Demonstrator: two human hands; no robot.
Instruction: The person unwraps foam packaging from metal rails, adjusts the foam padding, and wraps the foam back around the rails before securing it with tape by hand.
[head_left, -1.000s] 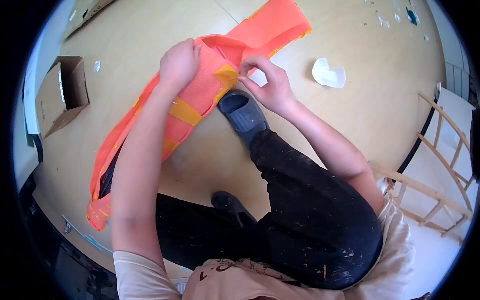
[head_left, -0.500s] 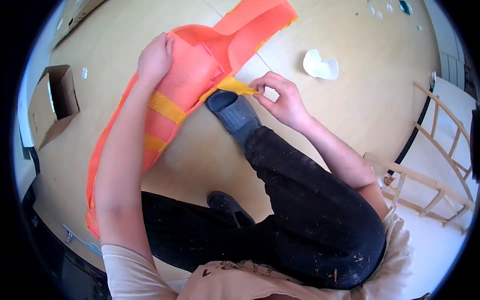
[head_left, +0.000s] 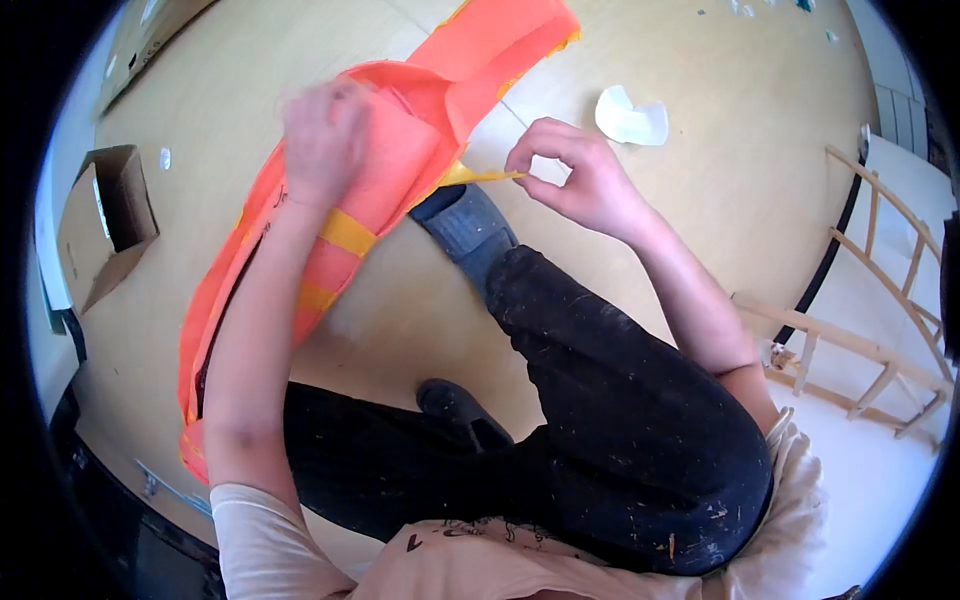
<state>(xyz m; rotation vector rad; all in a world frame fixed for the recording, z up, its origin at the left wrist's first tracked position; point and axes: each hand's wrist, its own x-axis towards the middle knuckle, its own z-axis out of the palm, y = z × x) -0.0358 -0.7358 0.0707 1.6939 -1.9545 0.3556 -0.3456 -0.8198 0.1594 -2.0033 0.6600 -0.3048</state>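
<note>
A long, bent piece of orange material (head_left: 400,150), perhaps foam or felt, slants across the floor on the left, with yellow tape bands (head_left: 347,233) round its lower part. Over its upper left part is my left hand (head_left: 325,140), blurred by motion, so its fingers are unclear. My right hand (head_left: 580,175) pinches the end of a yellow tape strip (head_left: 485,177) between thumb and forefinger. The strip is stretched and runs back to the orange piece's right edge. A dark line shows along the orange piece beside my left forearm.
My shoe (head_left: 465,225) is just below the tape strip. A white curved scrap (head_left: 632,118) lies on the floor beyond my right hand. An open cardboard box (head_left: 95,235) stands at the left, and a wooden slatted frame (head_left: 850,360) at the right.
My left hand has come off the orange piece's upper edge and shifted right. My right hand has moved slightly up and right, pulling the tape strip thinner and tauter.
</note>
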